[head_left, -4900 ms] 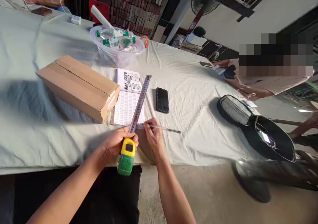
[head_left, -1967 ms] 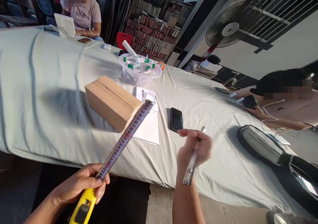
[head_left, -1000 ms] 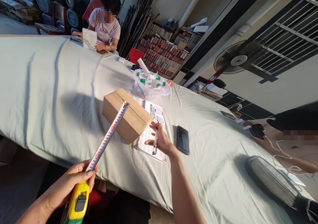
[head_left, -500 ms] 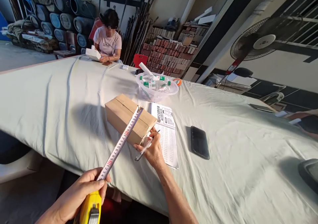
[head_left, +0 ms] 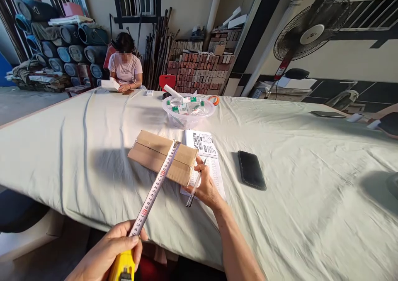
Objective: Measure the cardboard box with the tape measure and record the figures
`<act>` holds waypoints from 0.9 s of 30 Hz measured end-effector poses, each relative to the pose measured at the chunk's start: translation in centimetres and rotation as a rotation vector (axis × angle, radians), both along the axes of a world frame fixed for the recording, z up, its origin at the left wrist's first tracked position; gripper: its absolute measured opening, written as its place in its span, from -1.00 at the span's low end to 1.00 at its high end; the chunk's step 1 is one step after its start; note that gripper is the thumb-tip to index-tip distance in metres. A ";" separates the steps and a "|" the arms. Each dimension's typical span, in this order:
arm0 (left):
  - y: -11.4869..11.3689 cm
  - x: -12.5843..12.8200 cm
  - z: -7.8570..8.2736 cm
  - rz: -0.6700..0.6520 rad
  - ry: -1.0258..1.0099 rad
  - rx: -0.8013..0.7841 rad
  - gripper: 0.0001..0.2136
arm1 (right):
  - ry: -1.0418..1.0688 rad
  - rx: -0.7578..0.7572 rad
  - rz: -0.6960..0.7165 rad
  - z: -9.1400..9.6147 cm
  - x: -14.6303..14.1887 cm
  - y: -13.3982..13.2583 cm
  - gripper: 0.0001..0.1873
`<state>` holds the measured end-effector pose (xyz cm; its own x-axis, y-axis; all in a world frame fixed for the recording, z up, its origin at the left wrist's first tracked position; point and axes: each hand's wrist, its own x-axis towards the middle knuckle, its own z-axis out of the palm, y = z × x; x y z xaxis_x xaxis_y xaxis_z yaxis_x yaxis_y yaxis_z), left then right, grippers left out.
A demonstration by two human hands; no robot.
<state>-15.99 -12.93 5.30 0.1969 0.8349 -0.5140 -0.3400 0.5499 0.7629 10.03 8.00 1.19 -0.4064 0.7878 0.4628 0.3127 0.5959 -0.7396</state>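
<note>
- My left hand (head_left: 124,243), bottom left of centre, pinches the yellow-cased tape measure (head_left: 154,189).
- My right hand (head_left: 205,187) pinches a clear plastic pen (head_left: 195,187), fingers touching the brown rectangular cardboard box (head_left: 152,150) at mid-frame.

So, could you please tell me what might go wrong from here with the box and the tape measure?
The right hand has the box by one end while also holding a pen, so the box might slip or twist.

The pen sits close over the papers and could drop or leave a stray mark.

The left hand holds the tape measure with a long blade out, which might bend or slide off line.
</note>
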 end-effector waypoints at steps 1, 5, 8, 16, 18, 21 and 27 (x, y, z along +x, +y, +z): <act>0.0 0.1 0.1 0.007 -0.006 0.002 -0.81 | -0.001 0.005 -0.003 0.0 -0.1 -0.1 -0.38; 0.5 0.8 0.7 0.028 -0.031 -0.005 -0.83 | -0.012 0.019 -0.015 0.1 -0.2 -0.5 -0.40; 0.7 1.1 1.0 0.022 -0.027 -0.020 -0.84 | -0.012 0.032 -0.018 0.2 -0.1 -0.6 -0.43; -0.2 1.5 0.6 0.017 -0.003 -0.016 -0.85 | 0.016 0.040 0.037 0.0 -0.2 -0.2 -0.41; -0.1 1.7 0.7 0.026 0.002 -0.018 -0.84 | 0.031 0.028 0.052 0.0 -0.2 -0.2 -0.41; 0.3 2.0 0.8 0.035 0.009 -0.023 -0.83 | 0.049 -0.006 0.056 0.0 -0.2 -0.1 -0.40; 0.8 2.1 0.8 0.044 0.007 -0.017 -0.84 | 0.037 -0.063 0.003 -0.8 -0.5 0.2 -0.32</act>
